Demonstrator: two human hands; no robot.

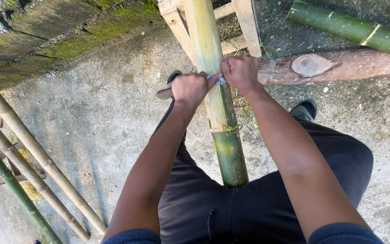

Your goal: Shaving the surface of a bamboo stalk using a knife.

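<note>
Both hands grip a blade laid across a bamboo pole (215, 90) that runs from the person's lap up to a wooden frame (244, 27); the left hand (190, 88) is closed around the knife's wooden handle (164, 93), the right hand (240, 71) is clenched on the blade's far end (220, 80); the pole's upper part is scraped pale, its lower part green; a reddish log (335, 65) lies just beyond, and more bamboo poles (23, 149) lean at left.

no packages, labels, signs or screens are being shown anywhere in this view.
</note>
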